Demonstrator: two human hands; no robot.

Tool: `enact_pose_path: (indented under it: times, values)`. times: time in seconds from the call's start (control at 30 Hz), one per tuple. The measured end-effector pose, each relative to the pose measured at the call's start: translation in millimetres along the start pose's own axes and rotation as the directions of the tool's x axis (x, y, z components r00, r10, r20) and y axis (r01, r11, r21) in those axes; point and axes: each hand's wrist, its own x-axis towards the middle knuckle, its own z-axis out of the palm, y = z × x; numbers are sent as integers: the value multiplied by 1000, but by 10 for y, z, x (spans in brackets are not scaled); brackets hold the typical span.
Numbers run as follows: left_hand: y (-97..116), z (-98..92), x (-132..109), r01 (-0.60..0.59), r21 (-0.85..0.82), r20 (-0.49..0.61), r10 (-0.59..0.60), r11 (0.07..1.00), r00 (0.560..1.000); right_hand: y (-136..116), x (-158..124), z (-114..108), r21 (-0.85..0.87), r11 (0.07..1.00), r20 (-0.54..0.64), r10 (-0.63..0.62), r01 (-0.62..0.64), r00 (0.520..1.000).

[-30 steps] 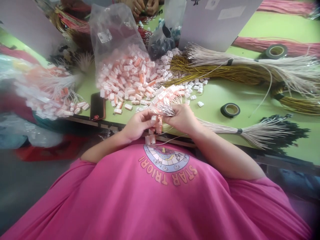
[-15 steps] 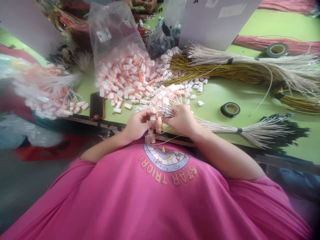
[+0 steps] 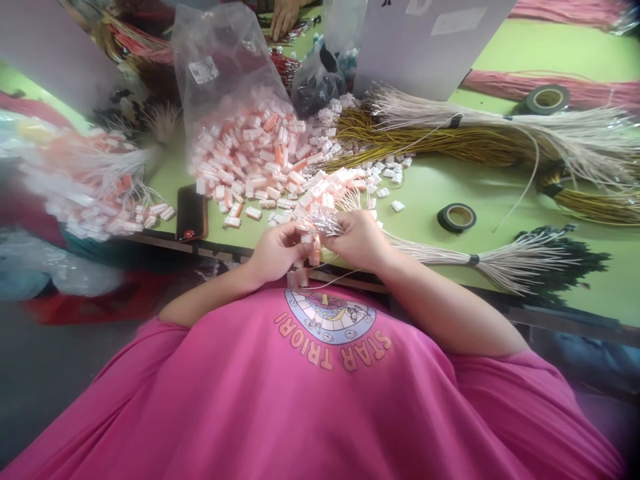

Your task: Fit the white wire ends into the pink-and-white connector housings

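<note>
Left hand point(image 3: 274, 253) (nudged) pinches connectors point(image 3: 314, 248); right hand point(image 3: 363, 241), wires point(image 3: 326, 225).

Pink-and-white plastic connectors point(image 3: 314, 250): a short string hanging on thin white wires, just over the near edge of the green table point(image 3: 430, 183). White wire bundle point(image 3: 450, 255): black-banded, lying along that edge, with silvery terminal ends point(image 3: 323, 224) fanned just above the connectors.

Pink shirt point(image 3: 300, 420) reads "STAR TRIORI" around its round emblem point(image 3: 330, 317)
</note>
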Motion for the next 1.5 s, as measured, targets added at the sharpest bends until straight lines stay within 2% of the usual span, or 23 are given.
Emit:
enact_pose_path:
  times: [0.07,0.13,0.23,0.37,0.63,0.87,1.07,1.23,1.33,1.4,1.5]
  values:
    - [17,24,-3,47,-65,79,-42,997,996,6,-2,-3,54,999,32,-5,3,999]
    - [25,35,-6,48,-121,107,-35,991,994,19,-1,-5,95,995,47,-2,-3,999]
    - [12,22,-4,31,-126,72,-22,992,997,41,6,-15,132,991,56,-2,-5,998]
    - [-15,2,6,17,-94,30,-14,995,999,40,15,-30,86,996,69,-1,-5,998]
    - [28,29,-1,34,-106,91,-24,994,996,28,-1,20,-36,999,53,1,1,999]
    - [28,-10,-16,-18,-21,65,20,1000,998,-3,7,-2,-46,999,93,-8,13,996]
    - [20,3,6,39,-8,113,-38,999,993,14,-8,25,-26,999,114,-22,26,993]
    - [13,-48,-18,-42,54,148,34,998,988,25,-15,20,-12,999,102,-34,35,994]
    - [14,-102,-54,-158,187,165,127,970,978,29,-8,-2,0,999,152,-46,46,987]
    - [-1,-168,-70,-298,343,164,256,891,953,48,8,-14,23,999,196,-51,48,979]
    - [-49,-358,-51,-492,521,302,389,697,870,102,47,-26,7,998,138,-68,68,988]
